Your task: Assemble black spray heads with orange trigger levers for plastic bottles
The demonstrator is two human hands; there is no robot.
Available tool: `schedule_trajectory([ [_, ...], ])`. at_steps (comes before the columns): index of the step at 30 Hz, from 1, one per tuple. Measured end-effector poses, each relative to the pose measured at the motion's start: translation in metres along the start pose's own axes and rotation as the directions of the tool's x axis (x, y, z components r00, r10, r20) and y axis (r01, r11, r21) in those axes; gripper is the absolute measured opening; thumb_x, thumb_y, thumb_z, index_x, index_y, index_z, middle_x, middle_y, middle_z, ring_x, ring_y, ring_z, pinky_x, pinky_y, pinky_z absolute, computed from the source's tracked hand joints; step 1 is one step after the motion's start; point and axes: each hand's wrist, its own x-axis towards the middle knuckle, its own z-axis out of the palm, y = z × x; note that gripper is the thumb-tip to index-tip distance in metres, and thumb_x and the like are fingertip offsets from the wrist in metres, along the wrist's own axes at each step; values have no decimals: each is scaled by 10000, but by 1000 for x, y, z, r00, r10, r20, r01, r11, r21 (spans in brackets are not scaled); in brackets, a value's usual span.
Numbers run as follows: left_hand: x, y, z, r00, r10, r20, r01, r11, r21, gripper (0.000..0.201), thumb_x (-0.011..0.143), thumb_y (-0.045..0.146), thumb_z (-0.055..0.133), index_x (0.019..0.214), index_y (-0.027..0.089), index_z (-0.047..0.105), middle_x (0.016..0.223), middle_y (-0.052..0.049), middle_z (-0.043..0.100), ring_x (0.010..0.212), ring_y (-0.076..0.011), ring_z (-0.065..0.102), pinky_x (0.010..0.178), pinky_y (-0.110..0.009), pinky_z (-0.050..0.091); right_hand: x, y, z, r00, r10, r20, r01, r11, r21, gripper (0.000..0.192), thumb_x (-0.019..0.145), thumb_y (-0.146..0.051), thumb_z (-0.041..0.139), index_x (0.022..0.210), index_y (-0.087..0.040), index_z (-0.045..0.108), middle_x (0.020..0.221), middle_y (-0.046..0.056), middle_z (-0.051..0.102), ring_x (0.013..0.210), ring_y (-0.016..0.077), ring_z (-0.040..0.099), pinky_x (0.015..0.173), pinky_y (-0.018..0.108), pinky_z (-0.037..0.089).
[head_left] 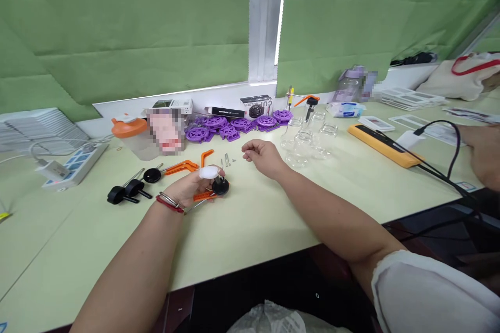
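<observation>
My left hand (190,183), with a white wrap on its thumb, is closed around a part with a black round cap (221,188). An orange handle (203,196) and a thin metal rod stick out beneath that hand. My right hand (266,158) hovers to the right over the table, fingers curled and pinched; whatever is between the fingertips is hidden or too small to name. Between the hands lie several small screws (227,160). Left of my left hand are black knob-like parts with rods (116,195) and orange handles (182,167).
Purple plastic discs (214,123) line the back, with clear glass jars (302,143) to their right. A shaker with an orange lid (130,130) and a white power strip (76,165) stand left. An orange power strip (383,145) with cables lies right, near another person's arm (482,153).
</observation>
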Motion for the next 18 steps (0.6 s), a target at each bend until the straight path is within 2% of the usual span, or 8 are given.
schedule_trajectory([
  [4,0,0,1,1000,0,-17,0,1000,9,403,703,446,604,980,166,514,767,-75,640,673,-218,612,473,-258,415,-35,-34,-24,997,-78,10,79,997,-20,151,790,-164,515,898,-158,621,801,30,648,732,127,634,719,288,518],
  [8,1,0,1,1000,-4,-17,4,1000,24,409,698,465,608,974,172,535,751,-74,652,669,-222,619,472,-255,419,-98,-60,-61,991,-131,20,133,979,-154,152,813,-204,537,920,-162,635,859,49,650,763,141,633,731,285,507],
  [10,2,0,0,1000,2,-3,-2,1000,22,394,695,462,610,958,175,548,746,-72,652,667,-222,622,470,-257,424,-135,-64,-78,992,-127,-6,123,969,-214,108,812,-210,556,873,-162,631,817,43,640,693,125,611,665,251,490],
  [12,2,-1,-1,1000,5,10,-5,1000,15,381,696,456,608,949,176,554,744,-74,653,665,-224,621,467,-262,429,-173,-57,-90,994,-80,71,95,965,-246,78,812,-215,564,791,-161,616,683,22,606,604,110,563,589,226,457],
  [14,2,-1,-1,1000,1,7,-1,1000,11,381,693,454,607,952,179,554,750,-76,656,671,-228,622,464,-263,429,-209,-39,-93,967,14,255,55,964,-262,99,811,-228,559,779,-157,620,660,27,600,592,116,551,568,223,444],
  [16,1,0,0,1000,2,-2,-2,1000,16,395,676,464,611,945,181,553,747,-77,657,666,-233,624,453,-259,421,-239,-11,-89,895,198,399,-39,927,-373,124,803,-223,557,840,-156,655,739,53,631,658,139,579,614,237,457],
  [18,0,0,1,1000,10,-1,-10,1000,22,403,655,474,620,926,184,552,738,-75,654,662,-235,626,444,-252,412,-261,21,-81,829,379,411,-132,847,-514,256,762,-194,583,1002,-180,669,903,79,653,730,161,602,650,251,465],
])
